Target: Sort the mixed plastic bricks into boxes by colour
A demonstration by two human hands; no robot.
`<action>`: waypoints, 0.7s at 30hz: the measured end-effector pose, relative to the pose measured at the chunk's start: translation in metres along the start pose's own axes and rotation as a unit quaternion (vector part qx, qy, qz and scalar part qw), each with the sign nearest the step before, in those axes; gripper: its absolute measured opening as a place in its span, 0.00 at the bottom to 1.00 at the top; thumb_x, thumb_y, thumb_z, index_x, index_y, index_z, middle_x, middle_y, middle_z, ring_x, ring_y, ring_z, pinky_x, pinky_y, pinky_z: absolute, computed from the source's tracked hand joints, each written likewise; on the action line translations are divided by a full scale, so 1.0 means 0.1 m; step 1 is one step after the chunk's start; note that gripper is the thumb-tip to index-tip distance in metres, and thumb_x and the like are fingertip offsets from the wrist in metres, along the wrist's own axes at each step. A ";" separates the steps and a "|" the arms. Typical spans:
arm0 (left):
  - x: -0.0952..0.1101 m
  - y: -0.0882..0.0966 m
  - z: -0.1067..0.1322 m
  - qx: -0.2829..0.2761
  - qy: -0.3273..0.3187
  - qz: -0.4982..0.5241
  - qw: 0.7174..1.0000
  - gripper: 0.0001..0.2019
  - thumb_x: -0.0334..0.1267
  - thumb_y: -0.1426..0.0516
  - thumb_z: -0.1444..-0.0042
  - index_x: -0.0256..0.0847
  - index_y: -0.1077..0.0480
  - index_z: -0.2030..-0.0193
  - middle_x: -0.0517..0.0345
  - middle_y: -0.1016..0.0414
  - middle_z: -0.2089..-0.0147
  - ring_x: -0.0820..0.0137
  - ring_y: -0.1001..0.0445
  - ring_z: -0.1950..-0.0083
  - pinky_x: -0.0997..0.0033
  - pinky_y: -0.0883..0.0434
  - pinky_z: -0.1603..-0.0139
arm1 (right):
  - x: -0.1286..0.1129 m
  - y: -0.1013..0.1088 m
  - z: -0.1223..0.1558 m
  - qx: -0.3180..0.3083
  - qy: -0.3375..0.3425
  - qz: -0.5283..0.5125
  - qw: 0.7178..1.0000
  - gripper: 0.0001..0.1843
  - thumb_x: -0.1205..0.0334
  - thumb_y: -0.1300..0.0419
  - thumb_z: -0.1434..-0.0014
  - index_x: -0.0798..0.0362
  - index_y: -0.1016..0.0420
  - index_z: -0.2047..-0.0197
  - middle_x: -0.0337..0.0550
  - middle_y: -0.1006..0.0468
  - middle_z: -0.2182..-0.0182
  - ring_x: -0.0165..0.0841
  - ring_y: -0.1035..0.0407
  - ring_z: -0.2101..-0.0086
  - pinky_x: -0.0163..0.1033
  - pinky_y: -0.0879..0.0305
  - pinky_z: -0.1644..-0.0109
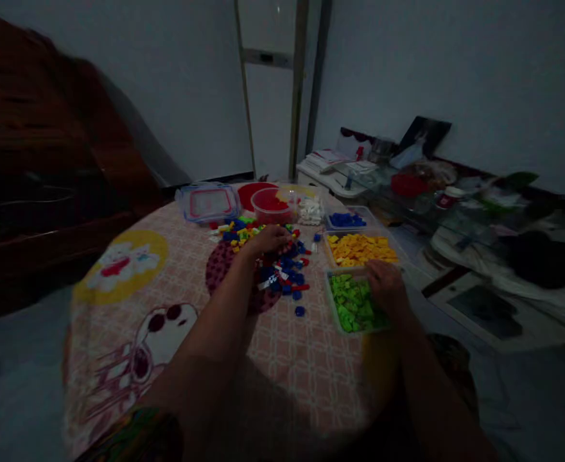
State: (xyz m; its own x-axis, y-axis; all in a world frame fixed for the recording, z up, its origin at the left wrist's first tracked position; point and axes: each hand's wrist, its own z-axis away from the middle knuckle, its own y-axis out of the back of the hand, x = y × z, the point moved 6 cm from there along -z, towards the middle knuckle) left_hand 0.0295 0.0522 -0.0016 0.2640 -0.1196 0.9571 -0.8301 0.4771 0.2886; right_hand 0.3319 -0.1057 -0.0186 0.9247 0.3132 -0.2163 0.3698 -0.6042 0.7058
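Note:
My left hand [270, 240] reaches into a loose pile of small plastic building bricks [287, 263] in blue, red, white and yellow. Its fingers are bent down together among the bricks, and what they grip is hidden. My right hand [386, 282] is over the far right corner of a clear tub of green bricks [352, 301], close to the tub of yellow bricks [359, 249]. Those fingers are curled together; whatever they hold cannot be made out in the dim light. A single blue brick [300, 311] lies nearer to me on the tablecloth.
Behind stand a tub of blue bricks [347, 219], white bricks [310, 210], a round clear tub [273, 205] and a blue-rimmed clear container [209, 202]. The round table has a patterned cloth [292, 359]. On the right, a cluttered glass-topped stand [475, 234] is close by.

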 end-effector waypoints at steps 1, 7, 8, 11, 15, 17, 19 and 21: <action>-0.01 0.01 0.00 0.008 -0.001 0.001 1.000 0.09 0.39 0.37 0.51 0.36 0.28 0.74 0.62 0.29 0.79 0.74 0.31 0.77 0.76 0.35 0.75 | 0.00 0.00 0.00 -0.003 -0.003 0.000 1.000 0.18 0.61 0.49 0.36 0.55 0.21 0.51 0.55 0.18 0.53 0.46 0.28 0.50 0.58 0.34 0.41; -0.02 0.07 0.02 0.068 0.026 0.012 0.997 0.07 0.36 0.35 0.57 0.36 0.28 0.74 0.62 0.29 0.80 0.75 0.33 0.79 0.76 0.36 0.75 | 0.00 0.01 -0.01 -0.010 -0.010 0.006 1.000 0.18 0.62 0.48 0.37 0.55 0.21 0.50 0.55 0.18 0.53 0.46 0.28 0.50 0.57 0.34 0.40; -0.01 0.07 0.03 0.078 0.031 0.014 0.996 0.06 0.34 0.35 0.58 0.36 0.28 0.75 0.62 0.29 0.81 0.75 0.33 0.80 0.76 0.36 0.76 | -0.01 0.01 -0.01 -0.011 -0.010 0.007 1.000 0.18 0.62 0.48 0.37 0.55 0.21 0.50 0.55 0.18 0.53 0.46 0.27 0.50 0.57 0.33 0.41; 0.00 0.08 0.02 0.100 0.030 0.026 0.994 0.05 0.31 0.36 0.59 0.36 0.28 0.75 0.63 0.30 0.83 0.76 0.34 0.81 0.78 0.37 0.78 | -0.01 0.01 -0.02 -0.014 -0.013 0.004 1.000 0.18 0.62 0.49 0.37 0.54 0.21 0.50 0.55 0.18 0.53 0.46 0.27 0.50 0.58 0.33 0.40; -0.04 0.24 0.02 0.202 0.012 0.100 0.974 0.07 0.34 0.35 0.57 0.35 0.29 0.76 0.63 0.30 0.83 0.77 0.34 0.82 0.79 0.36 0.79 | -0.02 0.01 -0.02 -0.015 -0.018 0.000 1.000 0.19 0.62 0.49 0.37 0.54 0.21 0.50 0.55 0.19 0.52 0.46 0.28 0.49 0.58 0.34 0.40; -0.07 0.35 0.02 0.255 -0.010 0.168 0.952 0.08 0.36 0.34 0.56 0.35 0.29 0.74 0.63 0.29 0.82 0.77 0.32 0.81 0.78 0.33 0.77 | -0.02 0.01 -0.02 -0.020 -0.023 -0.002 1.000 0.19 0.62 0.49 0.37 0.54 0.21 0.49 0.55 0.19 0.52 0.47 0.28 0.49 0.59 0.35 0.40; -0.09 0.45 0.02 0.294 -0.038 0.246 0.923 0.08 0.33 0.34 0.55 0.34 0.28 0.71 0.62 0.27 0.79 0.76 0.28 0.77 0.77 0.27 0.71 | -0.03 0.01 -0.02 -0.025 -0.027 -0.004 0.999 0.19 0.62 0.48 0.38 0.53 0.21 0.49 0.54 0.19 0.52 0.46 0.28 0.49 0.59 0.35 0.39; -0.09 0.54 0.02 0.322 -0.057 0.314 0.891 0.07 0.28 0.35 0.55 0.34 0.28 0.68 0.59 0.24 0.74 0.75 0.24 0.71 0.75 0.24 0.62 | -0.03 0.01 -0.02 -0.029 -0.028 -0.004 0.999 0.19 0.62 0.48 0.38 0.53 0.21 0.49 0.54 0.19 0.52 0.46 0.28 0.49 0.58 0.35 0.39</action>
State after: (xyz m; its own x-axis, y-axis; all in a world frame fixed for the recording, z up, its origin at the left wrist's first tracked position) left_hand -0.0186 0.0770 0.0052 -0.3727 -0.1101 0.9214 -0.9162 -0.1141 -0.3842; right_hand 0.3292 -0.1058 -0.0152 0.9262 0.2756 -0.2572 0.3720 -0.5574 0.7422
